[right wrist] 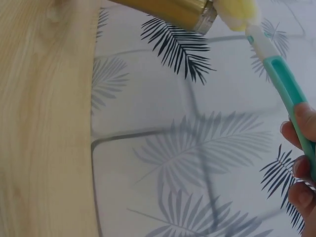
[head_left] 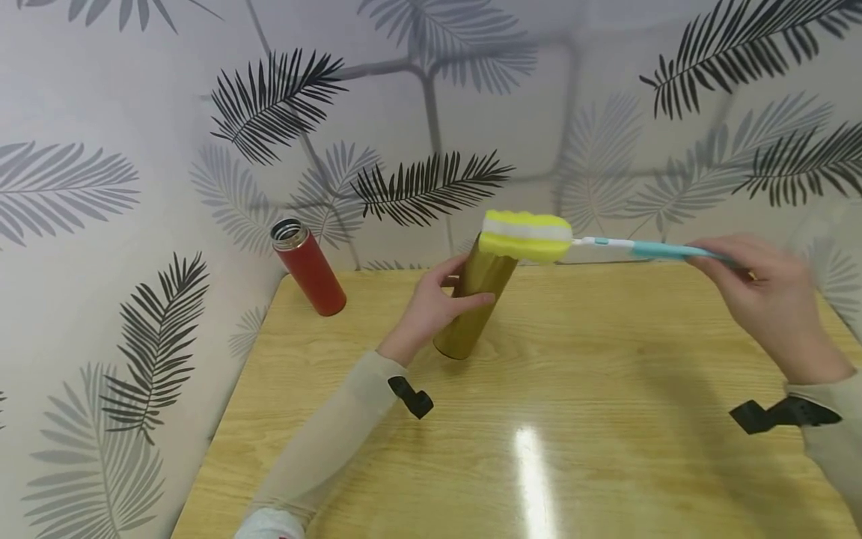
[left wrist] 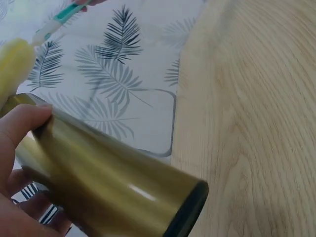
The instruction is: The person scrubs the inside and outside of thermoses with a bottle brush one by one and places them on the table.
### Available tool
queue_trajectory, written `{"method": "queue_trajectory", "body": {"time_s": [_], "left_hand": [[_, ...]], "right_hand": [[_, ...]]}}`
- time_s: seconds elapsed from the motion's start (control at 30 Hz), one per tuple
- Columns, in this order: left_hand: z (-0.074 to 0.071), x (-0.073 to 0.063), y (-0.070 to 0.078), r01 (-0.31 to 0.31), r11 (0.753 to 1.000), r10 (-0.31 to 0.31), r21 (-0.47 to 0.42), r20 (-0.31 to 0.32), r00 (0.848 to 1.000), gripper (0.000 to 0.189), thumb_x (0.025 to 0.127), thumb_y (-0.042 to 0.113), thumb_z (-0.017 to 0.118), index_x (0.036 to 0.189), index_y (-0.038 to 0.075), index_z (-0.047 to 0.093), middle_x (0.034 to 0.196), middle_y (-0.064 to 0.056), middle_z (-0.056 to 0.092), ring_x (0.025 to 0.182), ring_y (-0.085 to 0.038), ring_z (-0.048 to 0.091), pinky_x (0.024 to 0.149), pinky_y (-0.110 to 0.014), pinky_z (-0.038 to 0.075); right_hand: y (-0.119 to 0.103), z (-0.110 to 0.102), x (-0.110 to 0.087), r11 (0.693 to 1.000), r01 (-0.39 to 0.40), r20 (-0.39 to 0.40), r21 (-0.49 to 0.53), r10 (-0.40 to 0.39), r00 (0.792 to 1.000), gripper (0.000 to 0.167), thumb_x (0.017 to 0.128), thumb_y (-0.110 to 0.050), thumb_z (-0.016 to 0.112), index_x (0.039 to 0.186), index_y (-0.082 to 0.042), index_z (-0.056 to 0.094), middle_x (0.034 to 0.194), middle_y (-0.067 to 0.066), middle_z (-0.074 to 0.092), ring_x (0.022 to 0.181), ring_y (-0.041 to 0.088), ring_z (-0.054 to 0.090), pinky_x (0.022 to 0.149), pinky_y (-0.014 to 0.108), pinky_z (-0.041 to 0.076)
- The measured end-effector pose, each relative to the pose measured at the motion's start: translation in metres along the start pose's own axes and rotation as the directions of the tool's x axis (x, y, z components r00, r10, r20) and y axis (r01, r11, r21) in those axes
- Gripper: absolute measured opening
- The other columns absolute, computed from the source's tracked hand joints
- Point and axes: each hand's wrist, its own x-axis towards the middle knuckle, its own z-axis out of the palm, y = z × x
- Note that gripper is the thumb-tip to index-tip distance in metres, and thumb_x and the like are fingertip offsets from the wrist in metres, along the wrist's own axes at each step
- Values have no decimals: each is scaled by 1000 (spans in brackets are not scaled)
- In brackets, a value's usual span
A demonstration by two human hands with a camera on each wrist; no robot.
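My left hand (head_left: 438,303) grips the upper part of a gold thermos bottle (head_left: 471,307), thumb on one side and fingers round the other. The bottle is tilted, and its dark base edge (left wrist: 190,210) shows in the left wrist view. With my right hand (head_left: 768,299) I hold a bottle brush (head_left: 656,249) by its teal and white handle. The brush's yellow and white sponge head (head_left: 528,236) is right at the bottle's mouth and hides it in the head view. In the right wrist view the sponge meets the metal rim (right wrist: 206,19); I cannot tell whether any of it is inside.
A red thermos bottle (head_left: 311,269) with an uncovered mouth stands at the table's back left corner. The wooden table (head_left: 377,449) ends against a wall covering (head_left: 168,90) with leaf prints behind and to the left. Black wrist cameras (head_left: 412,397) sit on both sleeves.
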Motion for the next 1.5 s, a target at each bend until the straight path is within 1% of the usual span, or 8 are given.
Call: {"method": "queue_trajectory", "body": {"time_s": [0.1,0.27,0.47,0.67,0.87,1.1,1.37,1.5], "left_hand": [[0,-1,1,-45,997,45,70,-10,999,79,86,26,88,155,18,51,141,-2,63,118,-25,59,95,-44,56],[4,-5,1,-116,976,121,182,-20,992,79,85,25,88,155,15,51,136,-7,64,113,-25,59,92,-44,55],[8,-8,4,-148,965,156,214,-17,988,80,83,22,90,154,13,53,141,-9,63,118,-26,60,100,-45,52],[9,-11,7,-133,976,135,171,-2,991,80,82,24,91,153,19,54,140,-5,65,117,-24,60,99,-45,53],[6,-13,3,-119,990,121,81,-17,993,80,82,25,91,153,22,54,145,0,62,126,-21,59,104,-46,51],[-1,-10,-2,-105,994,105,8,-87,991,79,83,26,91,153,26,54,141,3,62,127,-19,56,107,-47,49],[-6,-7,-2,-16,997,2,-73,-176,984,80,85,33,88,156,29,50,139,5,61,126,-22,54,104,-50,50],[-6,-5,-3,9,996,-25,-84,-191,981,78,86,34,87,155,28,51,138,4,62,125,-23,56,103,-49,51]], "right_hand": [[-4,0,6,1000,12,-16,-6,-12,1000,23,87,12,77,109,6,77,98,-18,62,74,-7,41,69,10,32],[-9,0,18,998,38,-20,-48,-39,999,26,84,16,76,109,7,77,87,13,69,74,-7,37,67,12,29],[-8,-3,24,995,66,-8,-73,-66,998,27,83,18,76,108,9,77,85,17,68,75,-8,35,67,12,28],[-3,-4,21,994,56,0,-99,-56,998,26,84,16,76,109,8,76,85,19,69,75,-11,35,66,11,28],[-1,-6,17,996,18,3,-87,-18,1000,26,86,15,75,112,9,76,87,18,69,73,-10,36,65,10,29],[-2,-8,15,996,-10,5,-88,10,1000,25,87,14,76,112,10,75,87,8,65,72,-12,36,65,8,30],[-3,-11,9,996,-62,14,-68,63,998,22,89,11,75,110,8,76,96,-33,51,69,-8,37,63,12,30],[-3,-12,7,997,-71,12,-30,71,997,20,90,10,75,110,8,76,98,-40,51,70,-7,39,65,11,31]]}}
